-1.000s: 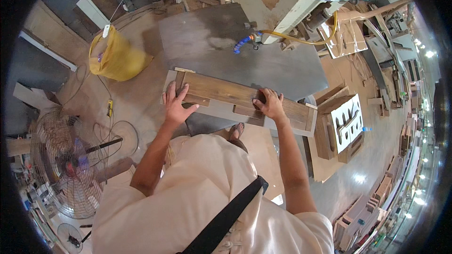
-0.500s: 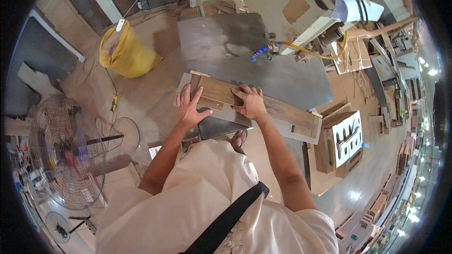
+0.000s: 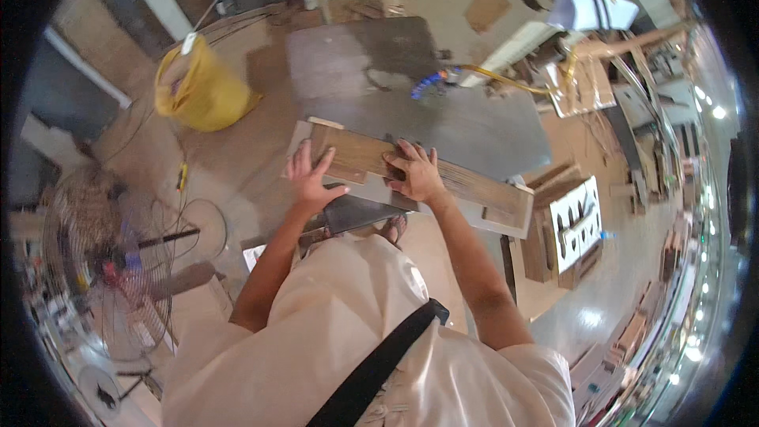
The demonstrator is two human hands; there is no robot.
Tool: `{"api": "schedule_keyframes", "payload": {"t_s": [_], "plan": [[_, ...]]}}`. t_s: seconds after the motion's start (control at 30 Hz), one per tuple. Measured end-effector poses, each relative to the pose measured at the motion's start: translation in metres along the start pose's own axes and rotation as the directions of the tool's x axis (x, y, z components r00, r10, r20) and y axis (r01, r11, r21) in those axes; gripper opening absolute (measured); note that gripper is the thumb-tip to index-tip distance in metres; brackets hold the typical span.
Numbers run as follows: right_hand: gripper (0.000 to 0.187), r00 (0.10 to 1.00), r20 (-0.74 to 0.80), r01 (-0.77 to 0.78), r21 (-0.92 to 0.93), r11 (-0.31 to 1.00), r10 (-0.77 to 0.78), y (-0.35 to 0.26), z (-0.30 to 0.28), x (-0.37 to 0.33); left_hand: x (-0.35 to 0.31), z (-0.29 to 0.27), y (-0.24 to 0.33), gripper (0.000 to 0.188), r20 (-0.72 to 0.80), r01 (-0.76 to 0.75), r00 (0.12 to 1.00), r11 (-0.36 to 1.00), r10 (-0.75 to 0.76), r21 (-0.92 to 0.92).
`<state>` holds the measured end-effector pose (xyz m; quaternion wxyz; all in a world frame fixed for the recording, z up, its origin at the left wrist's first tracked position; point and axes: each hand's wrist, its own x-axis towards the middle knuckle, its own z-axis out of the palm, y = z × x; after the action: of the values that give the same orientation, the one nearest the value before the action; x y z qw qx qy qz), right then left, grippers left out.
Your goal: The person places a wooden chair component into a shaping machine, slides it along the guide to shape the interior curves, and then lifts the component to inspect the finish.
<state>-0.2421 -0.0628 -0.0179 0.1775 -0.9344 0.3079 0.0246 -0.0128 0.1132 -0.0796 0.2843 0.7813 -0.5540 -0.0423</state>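
A long brown wooden board [image 3: 482, 188] lies slantwise on a pale flat base piece [image 3: 466, 212], its left end farther from me. My left hand [image 3: 308, 180] rests at the left end with fingers spread, the fingertips on the board and base, the thumb stretched along the near side. Around the middle of the board is my right hand [image 3: 417, 174], bent over its width with fingertips toward the far edge and thumb toward the near one. Its palm side is hidden. Small wooden blocks, including a light strip [image 3: 326, 122], sit at the ends of the base.
Under the work is a dark grey machine table [image 3: 356, 55]. A blue jointed nozzle [image 3: 427, 85] on a yellow hose hangs over it. Wooden pieces with a white cut-out panel [image 3: 575, 225] stand at right. A yellow sack [image 3: 202, 87] and caged fan [image 3: 111, 261] are at left.
The whole view has shifted slightly left and is more blurred. Both hands keep their places on the board, which has hardly moved relative to the table.
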Motion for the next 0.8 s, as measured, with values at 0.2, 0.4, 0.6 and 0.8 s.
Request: {"api": "schedule_keyframes", "payload": {"t_s": [0.2, 0.4, 0.6, 0.8], "plan": [[0.061, 0.780, -0.351, -0.502, 0.142, 0.853, 0.518, 0.062, 0.000, -0.100, -0.003, -0.011, 0.005, 0.101, 0.096, 0.049, 0.994, 0.999, -0.049, 0.007], [0.077, 0.371, -0.422, -0.811, 0.287, 0.510, 0.827, 0.158, 0.003, -0.207, -0.004, -0.018, 0.010, 0.107, 0.195, 0.069, 0.976, 0.984, -0.101, 0.164], [0.084, 0.454, -0.389, -0.744, 0.330, 0.581, 0.802, 0.157, 0.017, -0.186, -0.015, -0.017, -0.006, 0.106, 0.111, 0.019, 0.993, 0.994, -0.032, 0.111], [0.094, 0.587, -0.357, -0.712, 0.200, 0.674, 0.726, 0.124, 0.010, -0.130, -0.036, -0.043, -0.041, 0.106, 0.078, 0.092, 0.991, 0.969, -0.112, 0.228]]}}
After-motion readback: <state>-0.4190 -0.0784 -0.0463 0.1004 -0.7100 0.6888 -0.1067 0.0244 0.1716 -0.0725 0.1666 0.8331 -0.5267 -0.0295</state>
